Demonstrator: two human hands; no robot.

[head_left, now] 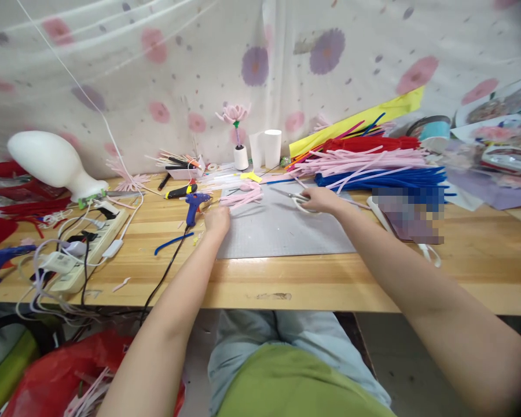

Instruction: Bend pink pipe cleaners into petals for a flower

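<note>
My left hand (pixel 217 222) is closed at the left edge of a grey cutting mat (pixel 278 231). Pink pipe cleaners (pixel 245 198), bent into loops, stick out to the right from its fingers. At the mat's right side, my right hand (pixel 323 201) is closed on the pale handles of a pair of scissors (pixel 297 198), their blades pointing left. A blue glue gun (pixel 194 207) stands just left of my left hand. A short blue pipe cleaner (pixel 172 244) lies on the wooden table (pixel 252 284).
Pink pipe cleaners (pixel 364 161) and blue pipe cleaners (pixel 386 178) are heaped at the back right. Behind the mat stands a pink flower in a white pot (pixel 240 157). A power strip (pixel 93 249) with tangled cables and a white lamp (pixel 56 159) occupy the left.
</note>
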